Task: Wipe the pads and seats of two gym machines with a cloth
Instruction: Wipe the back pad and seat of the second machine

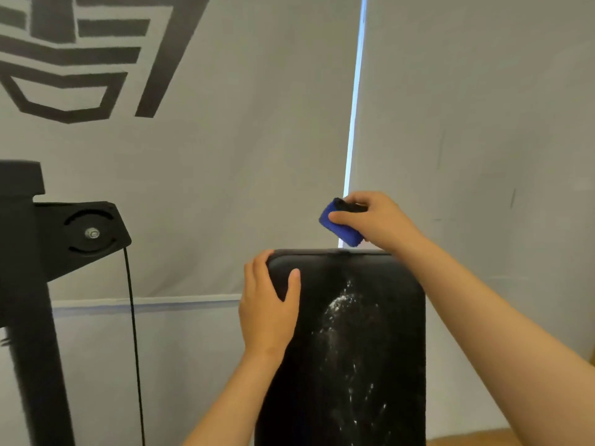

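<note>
Pad (386, 317) lower end cut off (bottom edge); cloth (346, 235) partly under right hand (376, 220).

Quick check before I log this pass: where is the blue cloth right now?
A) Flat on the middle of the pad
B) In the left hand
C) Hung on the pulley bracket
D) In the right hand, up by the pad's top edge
D: the right hand grips the folded blue cloth by the black pad's top edge, while the left hand holds the pad's corner.

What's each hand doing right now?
Left hand: grips top corner of the black pad.
Right hand: holds the blue cloth, above the pad.
</note>
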Action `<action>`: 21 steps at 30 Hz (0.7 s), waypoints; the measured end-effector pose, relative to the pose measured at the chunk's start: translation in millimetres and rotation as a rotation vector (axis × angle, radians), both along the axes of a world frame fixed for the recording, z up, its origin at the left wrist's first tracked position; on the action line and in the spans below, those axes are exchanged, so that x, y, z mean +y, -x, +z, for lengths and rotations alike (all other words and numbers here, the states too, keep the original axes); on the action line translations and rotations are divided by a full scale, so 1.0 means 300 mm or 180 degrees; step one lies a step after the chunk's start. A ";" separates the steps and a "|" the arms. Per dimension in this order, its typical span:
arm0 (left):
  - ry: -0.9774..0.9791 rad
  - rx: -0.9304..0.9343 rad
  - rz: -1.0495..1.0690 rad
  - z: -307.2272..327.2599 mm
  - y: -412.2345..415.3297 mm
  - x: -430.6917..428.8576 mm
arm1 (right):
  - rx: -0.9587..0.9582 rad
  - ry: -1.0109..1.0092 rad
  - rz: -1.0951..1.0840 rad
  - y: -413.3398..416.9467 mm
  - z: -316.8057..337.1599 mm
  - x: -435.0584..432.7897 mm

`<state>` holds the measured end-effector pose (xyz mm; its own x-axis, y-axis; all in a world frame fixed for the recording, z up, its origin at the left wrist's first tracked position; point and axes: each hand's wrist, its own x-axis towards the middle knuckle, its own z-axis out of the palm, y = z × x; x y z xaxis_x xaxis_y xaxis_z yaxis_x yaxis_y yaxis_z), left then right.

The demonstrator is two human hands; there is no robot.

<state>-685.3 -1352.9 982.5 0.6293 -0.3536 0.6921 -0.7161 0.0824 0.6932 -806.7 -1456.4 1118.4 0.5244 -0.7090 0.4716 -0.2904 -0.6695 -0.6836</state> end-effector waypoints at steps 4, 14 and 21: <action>0.0191 0.0434 -0.0133 0.000 -0.017 -0.020 | 0.1328 0.0395 -0.0359 -0.084 0.019 -0.052; 0.0214 0.0713 -0.0248 -0.014 -0.030 -0.037 | 0.1239 0.0553 0.0375 -0.248 -0.025 0.003; 0.0197 0.0761 -0.0022 -0.017 -0.018 -0.033 | 0.1545 0.0550 0.0237 -0.079 0.002 -0.146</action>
